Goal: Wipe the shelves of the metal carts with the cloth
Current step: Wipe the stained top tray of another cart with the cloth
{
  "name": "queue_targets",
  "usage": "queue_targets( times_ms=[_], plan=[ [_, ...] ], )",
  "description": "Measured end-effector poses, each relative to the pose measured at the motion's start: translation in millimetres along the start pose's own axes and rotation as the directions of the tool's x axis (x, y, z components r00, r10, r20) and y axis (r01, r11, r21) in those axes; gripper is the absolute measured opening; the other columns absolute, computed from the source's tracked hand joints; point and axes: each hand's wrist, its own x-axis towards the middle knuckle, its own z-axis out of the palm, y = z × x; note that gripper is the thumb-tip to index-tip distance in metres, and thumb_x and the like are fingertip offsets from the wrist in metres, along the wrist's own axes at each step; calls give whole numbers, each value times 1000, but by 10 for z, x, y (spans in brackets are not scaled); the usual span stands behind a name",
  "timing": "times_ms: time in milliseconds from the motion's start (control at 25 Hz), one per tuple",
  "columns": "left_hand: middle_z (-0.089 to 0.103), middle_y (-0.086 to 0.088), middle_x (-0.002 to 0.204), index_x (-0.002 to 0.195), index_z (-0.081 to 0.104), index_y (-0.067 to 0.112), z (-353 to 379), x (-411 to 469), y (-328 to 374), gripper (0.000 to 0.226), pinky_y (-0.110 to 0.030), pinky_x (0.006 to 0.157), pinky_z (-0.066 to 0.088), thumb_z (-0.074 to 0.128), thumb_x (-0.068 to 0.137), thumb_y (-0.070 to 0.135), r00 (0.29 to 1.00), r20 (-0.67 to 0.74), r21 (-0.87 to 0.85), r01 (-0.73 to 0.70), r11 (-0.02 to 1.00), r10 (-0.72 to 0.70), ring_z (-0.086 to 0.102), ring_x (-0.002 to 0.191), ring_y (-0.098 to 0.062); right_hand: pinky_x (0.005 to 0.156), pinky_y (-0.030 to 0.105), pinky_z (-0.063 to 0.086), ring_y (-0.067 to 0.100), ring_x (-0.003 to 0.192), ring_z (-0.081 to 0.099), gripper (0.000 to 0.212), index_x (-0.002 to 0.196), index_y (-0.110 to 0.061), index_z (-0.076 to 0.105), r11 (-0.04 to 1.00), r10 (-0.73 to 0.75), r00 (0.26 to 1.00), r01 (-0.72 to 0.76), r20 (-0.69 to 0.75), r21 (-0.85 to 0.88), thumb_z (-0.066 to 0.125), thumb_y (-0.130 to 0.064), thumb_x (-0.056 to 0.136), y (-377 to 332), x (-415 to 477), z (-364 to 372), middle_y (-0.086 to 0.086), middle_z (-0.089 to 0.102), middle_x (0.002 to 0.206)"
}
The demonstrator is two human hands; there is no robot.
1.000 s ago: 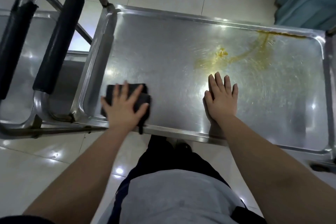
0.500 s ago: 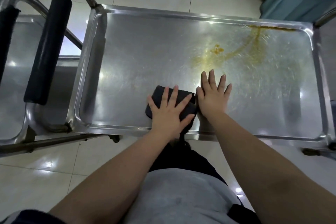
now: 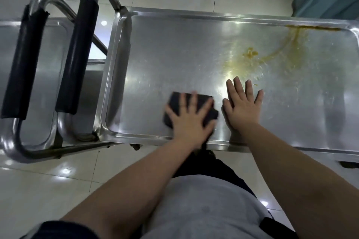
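Dark cloth (image 3: 175, 103) flat on cart's top shelf (image 3: 174, 48) near front rim, left hand (image 3: 191, 120) pressing it with fingers spread straight, right hand (image 3: 242, 105) just beside it, flat on bare steel holding nothing, yellow-brown smear (image 3: 272, 54) beyond, black-gripped handles (image 3: 75, 60) at left.

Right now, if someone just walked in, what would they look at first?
Most likely the yellow-brown smear splashed over the far right part of the shiny metal cart shelf, running up to its far rim. Next comes the left hand pressing a dark cloth flat near the shelf's near edge, with the right hand spread flat beside it. To the left stand two black padded handles.
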Motion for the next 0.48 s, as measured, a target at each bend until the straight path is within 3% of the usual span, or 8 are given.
queue_targets(
  times_ms=[80, 160, 280, 360, 480],
  plan=[
    [5, -3, 164, 150, 12, 50, -3, -17, 134, 68, -78, 100, 5, 23, 88, 74, 985, -8, 44, -172, 984, 172, 0, 148, -32, 117, 55, -9, 17, 150, -13, 60, 153, -43, -3, 1000, -4, 1000, 4, 5, 16, 13, -55, 96, 26, 13, -36, -15, -6, 163],
    [3, 0, 165, 150, 13, 51, -10, -105, -268, 71, -76, 103, 8, 27, 86, 78, 979, -55, 60, -195, 979, 198, 1, 150, -27, 118, 54, -9, 16, 150, -13, 61, 153, -44, -3, 1000, 2, 1000, -2, 17, 16, 14, -55, 95, 16, 19, -64, -16, -5, 163],
    [-3, 1, 165, 150, 8, 54, -77, -337, -1256, 75, -72, 107, 6, 24, 82, 81, 991, -82, 32, 113, 993, -110, -4, 150, -24, 117, 54, -11, 17, 149, -13, 61, 151, -45, -7, 1000, 26, 999, -26, 20, -8, 12, -55, 94, -28, -17, -72, -16, -6, 162],
    [-6, -2, 164, 151, 6, 51, -146, -428, -1692, 76, -73, 108, 6, 15, 82, 81, 934, -66, -9, 351, 936, -351, -8, 149, -25, 117, 54, -11, 17, 149, -14, 60, 149, -45, -13, 999, 28, 999, -27, 30, -24, 10, -55, 94, -69, -41, -69, -16, -7, 162],
    [-8, -6, 164, 153, 3, 47, -167, -362, -1586, 75, -75, 106, 4, 6, 84, 77, 881, -72, -23, 468, 884, -468, -10, 148, -31, 117, 55, -11, 19, 149, -16, 60, 149, -43, -14, 998, 42, 998, -41, 35, -48, 8, -54, 95, -109, -52, -73, -15, -9, 163]
  ],
)
